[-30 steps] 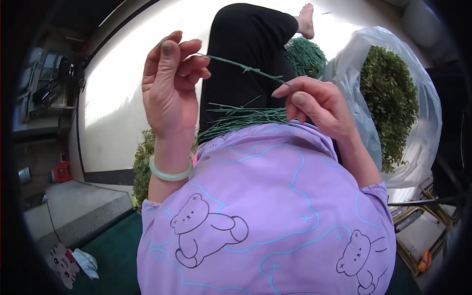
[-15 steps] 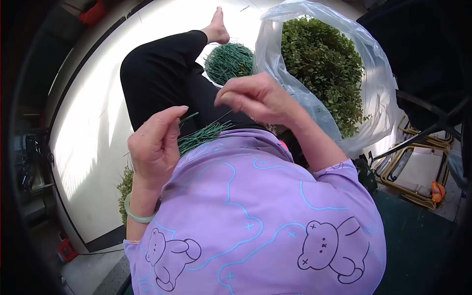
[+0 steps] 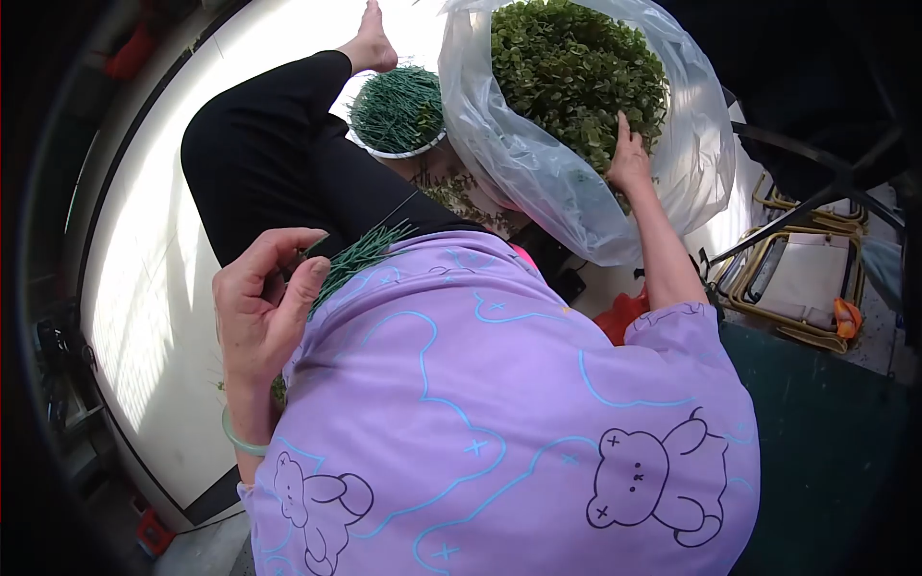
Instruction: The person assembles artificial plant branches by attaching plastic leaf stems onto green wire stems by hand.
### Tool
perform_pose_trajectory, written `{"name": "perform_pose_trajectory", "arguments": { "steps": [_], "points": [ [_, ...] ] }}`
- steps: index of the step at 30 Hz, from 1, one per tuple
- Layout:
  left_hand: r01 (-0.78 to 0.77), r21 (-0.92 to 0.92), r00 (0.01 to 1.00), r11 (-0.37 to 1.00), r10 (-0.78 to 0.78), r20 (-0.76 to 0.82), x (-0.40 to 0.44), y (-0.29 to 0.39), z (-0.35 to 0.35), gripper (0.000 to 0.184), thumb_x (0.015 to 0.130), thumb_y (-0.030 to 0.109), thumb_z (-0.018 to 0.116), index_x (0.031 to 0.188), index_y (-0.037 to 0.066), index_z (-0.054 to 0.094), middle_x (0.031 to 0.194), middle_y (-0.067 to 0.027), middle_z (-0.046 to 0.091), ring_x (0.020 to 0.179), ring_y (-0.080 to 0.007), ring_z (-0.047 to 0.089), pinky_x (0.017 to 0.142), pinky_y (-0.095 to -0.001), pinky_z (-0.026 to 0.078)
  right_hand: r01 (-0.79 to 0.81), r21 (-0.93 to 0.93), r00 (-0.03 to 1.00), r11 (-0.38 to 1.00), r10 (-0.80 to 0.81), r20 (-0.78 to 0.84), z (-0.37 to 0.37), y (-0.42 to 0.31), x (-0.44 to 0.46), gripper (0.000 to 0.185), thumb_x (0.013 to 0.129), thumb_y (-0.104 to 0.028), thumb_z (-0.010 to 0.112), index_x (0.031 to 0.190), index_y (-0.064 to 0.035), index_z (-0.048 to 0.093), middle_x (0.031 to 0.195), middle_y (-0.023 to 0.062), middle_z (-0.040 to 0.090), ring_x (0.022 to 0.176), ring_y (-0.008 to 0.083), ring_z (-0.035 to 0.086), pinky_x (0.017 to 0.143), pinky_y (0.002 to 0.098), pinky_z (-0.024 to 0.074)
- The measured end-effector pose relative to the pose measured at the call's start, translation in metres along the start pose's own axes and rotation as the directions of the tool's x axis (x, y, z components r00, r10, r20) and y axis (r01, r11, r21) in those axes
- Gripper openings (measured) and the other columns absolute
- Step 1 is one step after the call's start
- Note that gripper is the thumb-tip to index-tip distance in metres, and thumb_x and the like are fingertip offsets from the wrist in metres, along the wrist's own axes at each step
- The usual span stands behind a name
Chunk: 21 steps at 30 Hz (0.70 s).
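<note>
My left hand [image 3: 264, 302] is raised over the lap with thumb and fingers curled around a thin green stem [image 3: 313, 244], of which only a short piece shows. Just beside it, a bundle of green stems [image 3: 360, 257] rests on the lap against the purple shirt. My right hand [image 3: 630, 163] reaches into a clear plastic bag [image 3: 567, 216], its fingers stretched out and touching the green leafy sprigs [image 3: 576, 72]. Nothing shows in its grasp.
A white tub [image 3: 396, 152] heaped with green stems [image 3: 397, 106] stands left of the bag, near a bare foot [image 3: 373, 43]. Loose leafy bits lie on the floor below it. Folded metal-framed chairs [image 3: 802, 278] are at the right, and a white panel [image 3: 144, 317] stretches along the left.
My right hand has gone from near the left hand to the leaves in the bag. My left hand stays over the lap. The whole view has shifted slightly.
</note>
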State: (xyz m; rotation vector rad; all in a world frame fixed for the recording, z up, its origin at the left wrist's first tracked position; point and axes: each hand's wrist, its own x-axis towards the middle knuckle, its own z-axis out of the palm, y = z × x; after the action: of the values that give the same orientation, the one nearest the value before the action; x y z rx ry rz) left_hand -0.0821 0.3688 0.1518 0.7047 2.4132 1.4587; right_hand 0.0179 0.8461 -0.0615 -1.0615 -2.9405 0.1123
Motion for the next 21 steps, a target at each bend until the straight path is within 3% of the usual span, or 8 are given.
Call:
{"name": "perform_pose_trajectory", "arguments": {
  "steps": [4, 9, 12, 16, 18, 19, 20, 21],
  "points": [
    [-0.021, -0.009, 1.000, 1.000, 0.021, 0.023, 0.004, 0.008, 0.007, 0.016, 0.080, 0.005, 0.066, 0.095, -0.001, 0.063, 0.063, 0.0035, 0.053, 0.051, 0.0008, 0.034, 0.045, -0.0164, 0.023, 0.063, 0.328, 0.985, 0.942, -0.005, -0.175, -0.002, -0.054, 0.056, 0.072, 0.067, -0.016, 0.068, 0.130, -0.0215, 0.033, 0.111, 0.0185, 0.051, 0.104, 0.0358, 0.052, 0.089, 0.0416, 0.0436],
    [-0.058, -0.005, 0.998, 0.998, 0.058, -0.024, -0.031, 0.029, 0.025, 0.011, 0.081, 0.002, 0.062, 0.092, -0.002, 0.063, 0.065, 0.0023, 0.054, 0.053, 0.0004, 0.038, 0.046, -0.0156, 0.027, 0.197, 0.408, 0.934, 0.891, -0.044, -0.356, -0.024, -0.095, 0.102, 0.057, 0.066, -0.021, 0.070, 0.119, -0.0185, 0.049, 0.107, 0.0160, 0.057, 0.102, 0.0332, 0.054, 0.087, 0.0391, 0.0445],
    [-0.044, 0.005, 0.999, 0.999, 0.044, -0.005, 0.006, 0.010, 0.007, 0.010, 0.081, -0.001, 0.061, 0.090, -0.002, 0.064, 0.068, -0.0008, 0.057, 0.054, -0.0028, 0.044, 0.048, -0.0170, 0.033, 0.458, 0.423, 0.846, 0.782, -0.237, -0.478, -0.017, -0.141, 0.159, 0.056, 0.064, -0.023, 0.071, 0.117, -0.0179, 0.051, 0.100, 0.0175, 0.057, 0.097, 0.0337, 0.055, 0.086, 0.0394, 0.0452],
    [-0.120, 0.096, 0.992, 0.988, 0.122, -0.016, 0.005, 0.010, 0.004, 0.012, 0.078, -0.003, 0.060, 0.089, 0.000, 0.065, 0.071, -0.0053, 0.060, 0.057, -0.0092, 0.052, 0.051, -0.0206, 0.039, 0.492, 0.352, 0.863, 0.796, -0.499, -0.078, -0.055, -0.163, 0.160, 0.072, 0.063, -0.022, 0.074, 0.129, -0.0204, 0.044, 0.107, 0.0131, 0.062, 0.098, 0.0268, 0.059, 0.086, 0.0338, 0.0458],
    [-0.098, 0.140, 0.995, 0.985, 0.098, 0.002, -0.002, 0.012, 0.000, 0.013, 0.077, -0.004, 0.061, 0.088, 0.000, 0.066, 0.072, -0.0071, 0.061, 0.057, -0.0123, 0.054, 0.053, -0.0224, 0.041, 0.459, 0.217, 0.834, 0.862, -0.502, 0.229, -0.079, -0.151, 0.150, 0.083, 0.063, -0.020, 0.073, 0.136, -0.0254, 0.034, 0.113, 0.0132, 0.059, 0.100, 0.0258, 0.058, 0.088, 0.0346, 0.0456],
    [-0.087, 0.145, 0.996, 0.986, 0.089, -0.006, -0.004, 0.011, -0.003, 0.012, 0.078, -0.004, 0.060, 0.088, 0.000, 0.065, 0.072, -0.0067, 0.061, 0.058, -0.0113, 0.054, 0.053, -0.0220, 0.041, 0.416, 0.145, 0.855, 0.897, -0.441, 0.272, -0.103, -0.150, 0.131, 0.081, 0.065, -0.018, 0.072, 0.136, -0.0287, 0.035, 0.115, 0.0138, 0.058, 0.100, 0.0281, 0.058, 0.088, 0.0357, 0.0459],
    [-0.076, 0.149, 0.997, 0.986, 0.079, -0.013, -0.006, 0.009, -0.006, 0.012, 0.078, -0.003, 0.060, 0.088, 0.000, 0.065, 0.072, -0.0062, 0.061, 0.058, -0.0103, 0.053, 0.052, -0.0216, 0.040, 0.563, 0.056, 0.817, 0.825, -0.565, 0.118, -0.098, -0.130, 0.140, 0.079, 0.066, -0.017, 0.070, 0.136, -0.0295, 0.035, 0.108, 0.0149, 0.061, 0.097, 0.0319, 0.058, 0.086, 0.0385, 0.0467],
    [-0.063, 0.153, 0.998, 0.986, 0.067, -0.018, -0.008, 0.007, -0.008, 0.011, 0.078, -0.003, 0.060, 0.088, 0.000, 0.065, 0.072, -0.0058, 0.061, 0.058, -0.0094, 0.053, 0.052, -0.0213, 0.040, 0.550, 0.109, 0.827, 0.828, -0.559, 0.069, -0.113, -0.124, 0.131, 0.075, 0.069, -0.014, 0.068, 0.135, -0.0303, 0.035, 0.108, 0.0130, 0.061, 0.098, 0.0313, 0.058, 0.085, 0.0387, 0.0468]
  ]
}}
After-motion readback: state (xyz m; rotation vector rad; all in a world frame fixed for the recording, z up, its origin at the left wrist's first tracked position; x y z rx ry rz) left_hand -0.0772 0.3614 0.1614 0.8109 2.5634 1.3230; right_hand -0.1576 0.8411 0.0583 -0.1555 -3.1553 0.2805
